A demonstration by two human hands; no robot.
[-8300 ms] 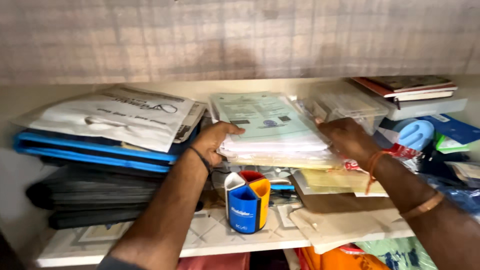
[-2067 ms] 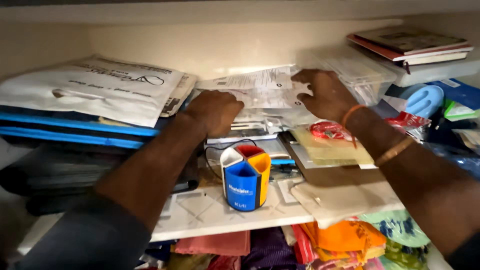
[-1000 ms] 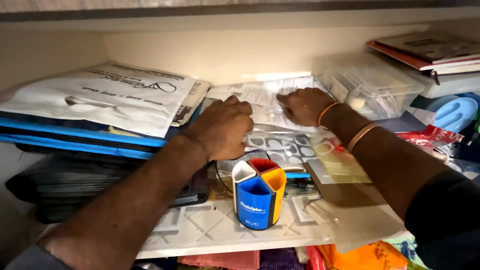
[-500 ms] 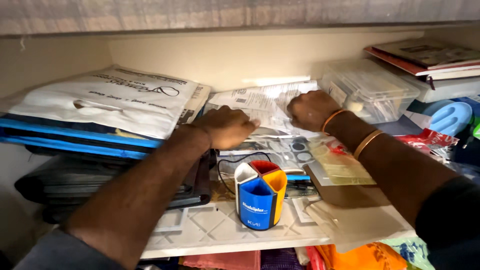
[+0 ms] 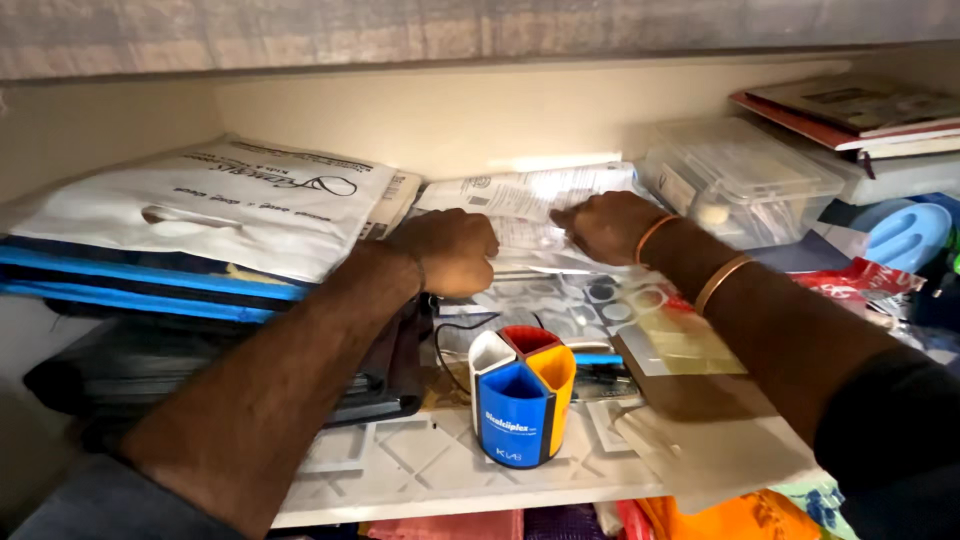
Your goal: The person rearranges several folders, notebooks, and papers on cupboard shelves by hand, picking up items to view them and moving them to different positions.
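Both hands cover the near edge of the papers (image 5: pixel 530 195), so the grip of the left hand (image 5: pixel 450 250) and right hand (image 5: pixel 608 222) cannot be told. The cord (image 5: pixel 450 335) below the left hand runs out of sight. Right of the right hand, the books (image 5: pixel 860 110) are cut off by the edge.

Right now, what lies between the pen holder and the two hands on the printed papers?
In the head view, clear patterned sheets and a black cable lie between the pen holder and the hands.
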